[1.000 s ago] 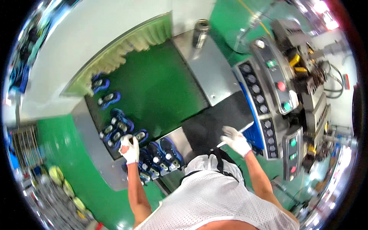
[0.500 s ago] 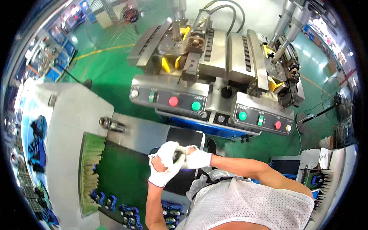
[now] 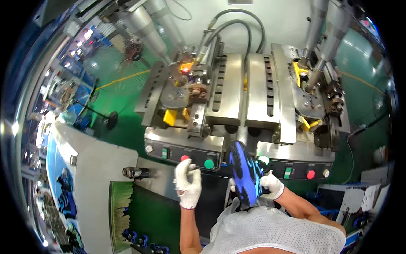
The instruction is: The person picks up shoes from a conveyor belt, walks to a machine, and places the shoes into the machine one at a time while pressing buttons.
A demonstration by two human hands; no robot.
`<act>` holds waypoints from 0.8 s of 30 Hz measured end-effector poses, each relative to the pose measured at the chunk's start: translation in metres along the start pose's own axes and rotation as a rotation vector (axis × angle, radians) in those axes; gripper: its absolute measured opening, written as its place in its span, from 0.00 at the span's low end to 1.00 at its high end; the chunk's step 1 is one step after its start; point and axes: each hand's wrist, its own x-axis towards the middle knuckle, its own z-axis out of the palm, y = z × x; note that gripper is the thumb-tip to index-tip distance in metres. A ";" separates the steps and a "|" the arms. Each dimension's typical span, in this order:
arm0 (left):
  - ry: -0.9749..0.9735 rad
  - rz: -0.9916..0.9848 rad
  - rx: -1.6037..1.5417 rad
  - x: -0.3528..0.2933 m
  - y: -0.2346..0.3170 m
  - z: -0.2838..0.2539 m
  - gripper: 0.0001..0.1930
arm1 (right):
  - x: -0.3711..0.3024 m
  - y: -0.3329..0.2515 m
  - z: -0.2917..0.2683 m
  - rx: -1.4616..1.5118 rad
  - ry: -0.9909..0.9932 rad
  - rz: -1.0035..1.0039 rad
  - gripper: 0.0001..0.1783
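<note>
My right hand [image 3: 272, 185], in a white knit glove, grips a blue and black sports shoe [image 3: 244, 173] by its side. The shoe is held upright in front of my body with its patterned sole in view. It covers part of the gap between the two control panels. My left hand [image 3: 188, 184], gloved too, is raised with its fingers apart and holds nothing. Its fingertips are close to the red button [image 3: 185, 158] on the left control panel [image 3: 175, 155]; whether they touch it I cannot tell. My right fingertips are partly hidden behind the shoe.
A two-station metal machine [image 3: 228, 89] with thick cylinders and yellow clamps stands ahead. The right control panel [image 3: 296, 167] has a lit green button. At left are a grey bench [image 3: 93, 165], a bristle strip [image 3: 120, 216] and a dark metal fitting [image 3: 135, 172]. More shoes [image 3: 144, 241] lie low at left.
My hands were together around something dark and have come apart. The right now holds the shoe out to the right; the left is raised by the left panel. The view has shifted.
</note>
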 end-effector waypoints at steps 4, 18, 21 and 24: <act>-0.092 -0.135 0.000 -0.028 -0.004 0.008 0.21 | 0.007 0.005 -0.002 0.088 0.091 0.000 0.45; -0.038 -0.119 0.073 -0.068 -0.063 -0.028 0.20 | 0.035 0.032 0.010 -0.253 0.289 -0.253 0.27; 0.001 0.046 0.163 -0.032 -0.055 -0.032 0.19 | 0.037 0.024 0.020 -0.312 0.307 -0.291 0.26; -0.008 0.204 0.303 0.016 -0.048 -0.037 0.18 | 0.049 0.018 0.025 -0.329 0.322 -0.226 0.30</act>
